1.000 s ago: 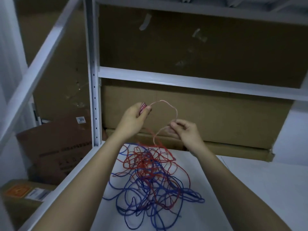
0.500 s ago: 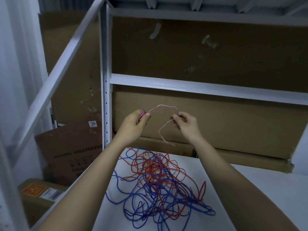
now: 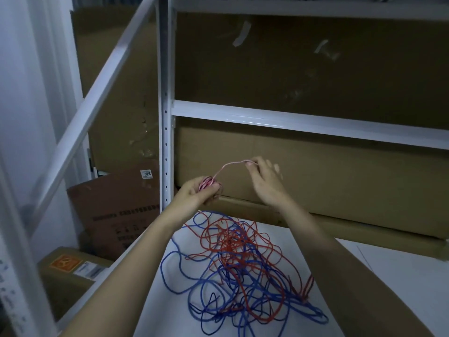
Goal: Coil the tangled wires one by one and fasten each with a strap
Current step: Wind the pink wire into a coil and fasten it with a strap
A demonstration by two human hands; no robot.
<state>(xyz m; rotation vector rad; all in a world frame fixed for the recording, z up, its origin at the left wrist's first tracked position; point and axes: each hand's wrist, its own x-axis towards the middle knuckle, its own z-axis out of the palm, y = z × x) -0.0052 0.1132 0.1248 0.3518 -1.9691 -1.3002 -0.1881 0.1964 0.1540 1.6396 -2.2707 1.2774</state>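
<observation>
A white metal shelving frame [image 3: 166, 117] stands behind the work, with large cardboard boxes [image 3: 315, 171] stacked in it and more boxes down on the floor past the counter's left edge. The white counter [image 3: 401, 276] carries the main tangle of red and blue wires [image 3: 238, 271], which lies sprawled in loose loops from near the far edge down toward the near edge, closer to the left edge than the right.

Above the counter's far edge, both hands work a separate pink wire [image 3: 229, 165]. The left hand [image 3: 196, 194] is curled round a small coil [image 3: 206, 184] of that wire, already wound into several turns, with the thumb and fingers pinching it. The right hand [image 3: 263, 177] pinches the short free tail at its fingertips, its other fingers loosely spread; the tail arches between the two hands.

The step in hand looks like the last turns of this coil. To do it well, the right hand should probably lay the tail round with light, even tension so each turn sits beside the others, while the left hand keeps the bundle firmly pinched so it cannot spring open. No strap is visible in this view, so the coil would need holding until one is found.
</observation>
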